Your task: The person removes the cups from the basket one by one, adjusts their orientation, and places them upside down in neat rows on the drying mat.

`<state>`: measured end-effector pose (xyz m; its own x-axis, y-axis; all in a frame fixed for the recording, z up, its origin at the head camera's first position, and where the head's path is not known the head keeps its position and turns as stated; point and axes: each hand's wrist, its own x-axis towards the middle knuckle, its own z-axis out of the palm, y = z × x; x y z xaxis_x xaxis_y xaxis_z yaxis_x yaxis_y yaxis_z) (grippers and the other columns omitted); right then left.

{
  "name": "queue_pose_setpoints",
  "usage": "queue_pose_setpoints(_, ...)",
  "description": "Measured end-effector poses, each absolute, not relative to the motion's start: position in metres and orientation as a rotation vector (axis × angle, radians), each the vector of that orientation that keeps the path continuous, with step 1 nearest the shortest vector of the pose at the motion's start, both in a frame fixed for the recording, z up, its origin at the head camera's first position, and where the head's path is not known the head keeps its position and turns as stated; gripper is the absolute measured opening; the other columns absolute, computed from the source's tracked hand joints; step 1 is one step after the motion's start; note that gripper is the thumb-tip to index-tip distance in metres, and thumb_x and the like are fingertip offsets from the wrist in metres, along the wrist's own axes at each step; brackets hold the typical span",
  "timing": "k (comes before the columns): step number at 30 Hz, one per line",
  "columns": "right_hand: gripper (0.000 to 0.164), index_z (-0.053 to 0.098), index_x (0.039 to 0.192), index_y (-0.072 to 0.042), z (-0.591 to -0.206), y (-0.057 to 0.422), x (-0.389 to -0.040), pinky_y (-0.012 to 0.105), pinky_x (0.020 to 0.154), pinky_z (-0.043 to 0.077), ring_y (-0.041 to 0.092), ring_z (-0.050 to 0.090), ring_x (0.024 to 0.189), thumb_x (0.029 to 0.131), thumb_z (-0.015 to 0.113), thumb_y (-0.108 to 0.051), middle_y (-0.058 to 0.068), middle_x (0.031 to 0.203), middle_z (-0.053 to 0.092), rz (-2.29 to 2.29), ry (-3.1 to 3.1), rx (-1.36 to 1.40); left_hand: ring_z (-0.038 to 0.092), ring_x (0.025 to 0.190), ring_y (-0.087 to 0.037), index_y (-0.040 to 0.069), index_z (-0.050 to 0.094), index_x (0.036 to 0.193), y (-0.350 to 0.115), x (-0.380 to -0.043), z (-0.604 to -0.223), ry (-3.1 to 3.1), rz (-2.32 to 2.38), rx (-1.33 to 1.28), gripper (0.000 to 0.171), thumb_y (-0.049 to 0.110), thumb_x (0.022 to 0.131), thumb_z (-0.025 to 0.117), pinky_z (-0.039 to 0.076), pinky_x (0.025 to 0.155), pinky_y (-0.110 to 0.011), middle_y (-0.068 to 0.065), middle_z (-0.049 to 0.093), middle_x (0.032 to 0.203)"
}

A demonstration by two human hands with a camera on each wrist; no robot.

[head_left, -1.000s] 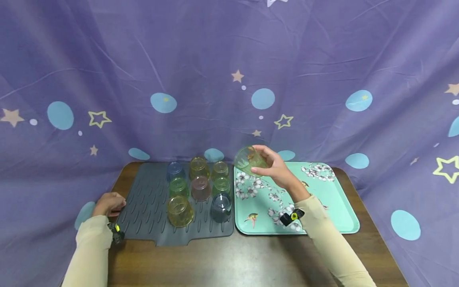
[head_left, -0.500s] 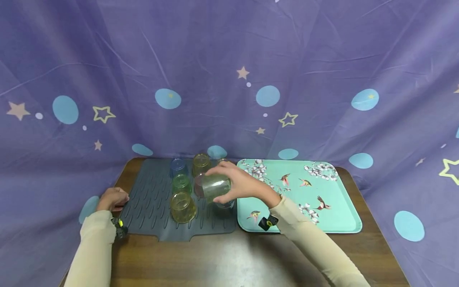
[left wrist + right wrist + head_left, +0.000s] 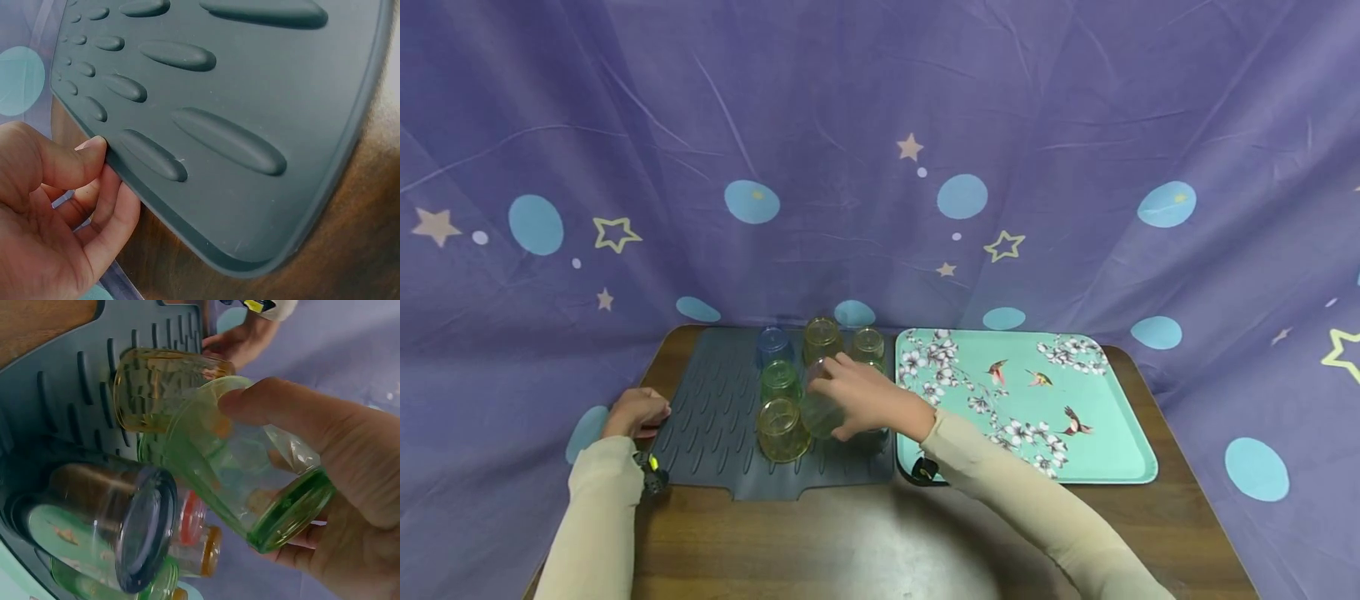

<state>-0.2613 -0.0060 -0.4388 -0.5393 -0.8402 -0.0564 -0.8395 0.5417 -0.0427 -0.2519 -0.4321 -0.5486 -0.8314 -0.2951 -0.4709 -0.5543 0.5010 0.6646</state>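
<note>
My right hand [image 3: 868, 396] grips a clear green glass [image 3: 250, 462] over the front of the grey drying mat [image 3: 715, 400]. Its thick base faces my palm and its rim points down toward the mat. It is between the front yellow glass [image 3: 783, 429] and a dark blue-grey glass [image 3: 87, 506], which my hand mostly hides in the head view. At the mat's left edge, my left hand [image 3: 634, 412] pinches the border, thumb on top and fingers against the side, as the left wrist view shows.
Upside-down glasses stand behind: green [image 3: 780, 382], blue [image 3: 773, 346], yellow [image 3: 822, 340] and pale yellow [image 3: 868, 343]. A pink one [image 3: 190, 515] is partly hidden. Right of the mat lies a turquoise flowered tray [image 3: 1105, 433] on the wooden table [image 3: 760, 542]. A purple curtain [image 3: 850, 108] hangs behind.
My right hand has carried the green glass leftward from above the tray to the mat, turning it rim down and lowering it among the other glasses. My left hand stays at the mat's edge.
</note>
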Motion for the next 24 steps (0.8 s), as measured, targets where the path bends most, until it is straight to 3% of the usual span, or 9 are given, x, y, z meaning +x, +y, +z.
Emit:
queue_pose_setpoints(7, 0.071, 0.063, 0.135, -0.021, -0.448, -0.024, -0.262, 0.032, 0.093, 0.054, 0.020, 0.049, 0.119, 0.073, 0.088, -0.046, 0.005, 0.136, 0.055, 0.208, 2.703, -1.466, 0.056, 0.074, -0.014, 0.008, 0.048, 0.082, -0.431, -0.250, -0.546, 2.444, 1.252, -0.702, 0.010, 0.004, 0.089, 0.052, 0.054, 0.064, -0.031, 0.003, 0.054, 0.069)
queue_pose_setpoints(18, 0.083, 0.062, 0.138, -0.022, -0.453, -0.043, -0.259, 0.034, 0.102, 0.052, 0.021, 0.047, 0.126, 0.066, 0.093, -0.048, 0.005, 0.140, 0.054, 0.434, 2.696, -1.338, 0.056, 0.071, -0.012, 0.009, 0.047, 0.082, -0.428, -0.249, -0.544, 2.435, 1.272, -0.705, 0.010, 0.003, 0.088, 0.052, 0.055, 0.064, -0.030, 0.004, 0.054, 0.068)
queue_pose_setpoints(24, 0.080, 0.063, 0.137, -0.024, -0.457, -0.050, -0.259, 0.033, 0.101, 0.052, 0.020, 0.047, 0.123, 0.066, 0.093, -0.048, 0.003, 0.139, 0.054, 0.506, 2.664, -1.312, 0.056, 0.070, -0.011, 0.009, 0.048, 0.080, -0.427, -0.248, -0.542, 2.439, 1.284, -0.711, 0.012, 0.002, 0.088, 0.053, 0.054, 0.064, -0.030, 0.004, 0.054, 0.068)
